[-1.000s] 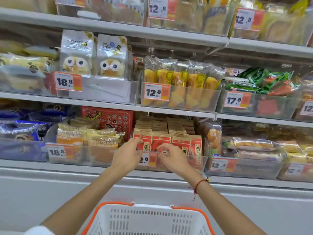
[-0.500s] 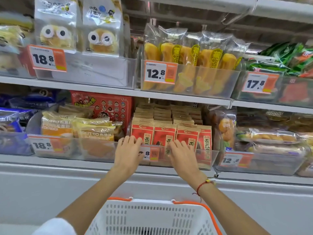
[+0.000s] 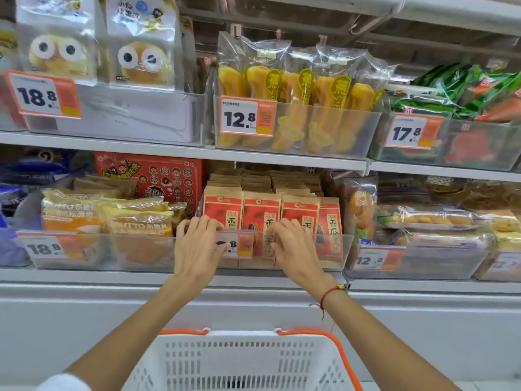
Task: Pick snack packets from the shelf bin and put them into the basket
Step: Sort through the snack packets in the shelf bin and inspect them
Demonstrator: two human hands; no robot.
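Two hands reach to the clear shelf bin [image 3: 332, 251] on the lower shelf [image 3: 84, 277], at 12 o'clock from the white basket [image 3: 239, 362] with orange rim, which sits at 6 o'clock in the view. Left hand [image 3: 197, 246] rests on the bin's front edge, its fingers [image 3: 207, 224] curled over the rim at the leftmost red snack packets [image 3: 260, 213]; whether they pinch a packet, I cannot tell. Right hand [image 3: 296, 249], a red cord bracelet [image 3: 328, 294] at its wrist, lies just beside it at 3 o'clock, fingers bent over the rim against the packet fronts. Packets stand upright in rows inside the bin. A price tag [image 3: 236, 245] hangs on the bin's front between both hands.
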